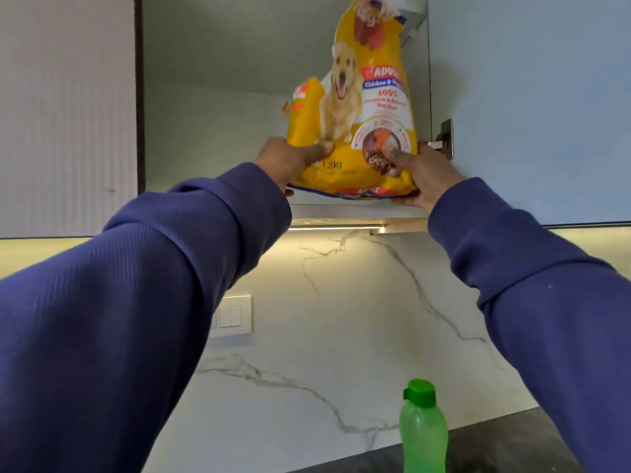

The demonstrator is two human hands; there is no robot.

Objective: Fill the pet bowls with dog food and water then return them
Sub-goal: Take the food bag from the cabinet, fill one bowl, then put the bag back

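A yellow dog food bag (pixel 358 97) with a dog's picture stands upright at the front of an open upper cabinet (pixel 211 97). My left hand (pixel 290 158) grips the bag's lower left side, thumb on its front. My right hand (pixel 416 175) grips the lower right corner, thumb on the front and fingers under the base. Both arms reach up in dark blue sleeves. No pet bowls are in view.
A green water bottle (pixel 423 435) with a green cap stands on the dark counter (pixel 485 448) below. The open cabinet door (pixel 529 114) hangs on the right with its hinge (pixel 444 138) beside my right hand. A marble backsplash (pixel 341 319) carries a switch plate (pixel 232 315).
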